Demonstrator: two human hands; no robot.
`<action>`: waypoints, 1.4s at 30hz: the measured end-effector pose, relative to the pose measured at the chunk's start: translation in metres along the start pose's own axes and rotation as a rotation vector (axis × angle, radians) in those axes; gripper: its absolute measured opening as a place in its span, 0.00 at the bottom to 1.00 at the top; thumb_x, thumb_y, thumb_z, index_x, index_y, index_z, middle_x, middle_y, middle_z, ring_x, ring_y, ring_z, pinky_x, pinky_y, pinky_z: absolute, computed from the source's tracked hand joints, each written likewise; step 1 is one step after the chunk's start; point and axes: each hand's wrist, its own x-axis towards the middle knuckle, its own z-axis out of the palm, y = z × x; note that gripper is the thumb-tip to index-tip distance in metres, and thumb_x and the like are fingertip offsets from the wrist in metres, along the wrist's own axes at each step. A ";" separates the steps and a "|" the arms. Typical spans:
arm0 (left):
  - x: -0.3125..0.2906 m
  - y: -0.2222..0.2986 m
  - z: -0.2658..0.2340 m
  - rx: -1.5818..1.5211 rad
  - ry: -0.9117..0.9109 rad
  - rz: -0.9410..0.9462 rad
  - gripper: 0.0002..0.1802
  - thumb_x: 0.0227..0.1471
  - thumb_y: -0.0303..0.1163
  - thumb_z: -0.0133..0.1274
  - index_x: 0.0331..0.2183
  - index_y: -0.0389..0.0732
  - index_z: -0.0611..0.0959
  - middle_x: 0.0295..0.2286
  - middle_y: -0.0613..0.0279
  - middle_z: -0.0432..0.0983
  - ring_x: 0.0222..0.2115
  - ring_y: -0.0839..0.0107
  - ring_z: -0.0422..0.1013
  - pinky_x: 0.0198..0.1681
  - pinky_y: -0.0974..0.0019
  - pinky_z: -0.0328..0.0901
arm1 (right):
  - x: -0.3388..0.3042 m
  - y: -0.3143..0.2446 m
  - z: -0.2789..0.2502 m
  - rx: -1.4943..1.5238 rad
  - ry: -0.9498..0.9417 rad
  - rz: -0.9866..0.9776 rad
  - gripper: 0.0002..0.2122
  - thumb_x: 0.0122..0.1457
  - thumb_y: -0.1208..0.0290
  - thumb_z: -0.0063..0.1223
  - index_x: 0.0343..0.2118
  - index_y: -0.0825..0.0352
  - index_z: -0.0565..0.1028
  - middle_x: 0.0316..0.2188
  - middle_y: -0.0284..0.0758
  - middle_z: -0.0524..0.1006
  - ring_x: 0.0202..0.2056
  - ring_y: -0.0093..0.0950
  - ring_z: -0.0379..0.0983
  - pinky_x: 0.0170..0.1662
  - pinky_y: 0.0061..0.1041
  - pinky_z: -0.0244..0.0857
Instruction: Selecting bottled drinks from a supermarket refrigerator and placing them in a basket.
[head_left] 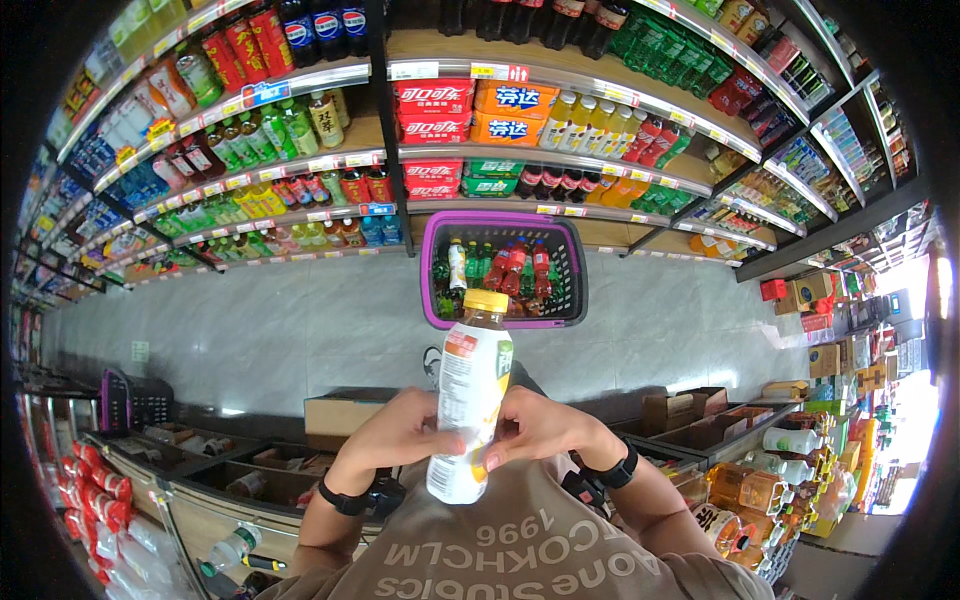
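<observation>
A white-labelled drink bottle with a yellow cap (468, 400) is held upright-looking in front of my chest, cap pointing away from me. My left hand (400, 430) grips its left side, thumb across the label. From the other side my right hand (540, 428) closes on it too, its thumb near the lower label. Beyond the bottle, a black shopping basket with a purple rim (433, 265) stands on the floor. Inside it lie several bottles, among them red-labelled ones (510, 265), green ones and a white one (457, 265). The bottle's cap overlaps the basket's near rim in view.
Shelves (590, 165) of bottles and drink multipacks (435, 108) curve across the far side. Grey tiled floor (300, 320) lies between them and me. Low bins with cartons (690, 410) flank me. Another purple-rimmed basket (135, 400) sits at left; large oil jugs (745, 490) stand at right.
</observation>
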 end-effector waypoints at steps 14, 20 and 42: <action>0.005 0.013 -0.005 0.049 -0.085 -0.038 0.18 0.54 0.42 0.67 0.32 0.34 0.88 0.17 0.60 0.78 0.20 0.77 0.72 0.24 0.68 0.63 | -0.005 0.014 0.006 0.306 -0.051 -0.051 0.35 0.56 0.60 0.71 0.63 0.70 0.67 0.57 0.40 0.75 0.60 0.31 0.69 0.62 0.34 0.65; 0.007 0.022 -0.008 0.383 -0.098 -0.038 0.22 0.51 0.53 0.65 0.33 0.44 0.89 0.19 0.56 0.78 0.21 0.56 0.74 0.26 0.60 0.64 | -0.003 -0.002 0.001 -0.010 0.134 -0.033 0.22 0.54 0.67 0.72 0.49 0.73 0.80 0.44 0.42 0.84 0.47 0.30 0.80 0.53 0.31 0.71; 0.004 -0.005 0.003 0.133 0.038 -0.025 0.21 0.46 0.44 0.71 0.39 0.40 0.89 0.29 0.56 0.85 0.24 0.70 0.79 0.29 0.68 0.68 | -0.002 -0.023 -0.002 -0.507 0.097 -0.008 0.27 0.53 0.44 0.68 0.32 0.70 0.81 0.18 0.45 0.75 0.22 0.44 0.75 0.28 0.36 0.66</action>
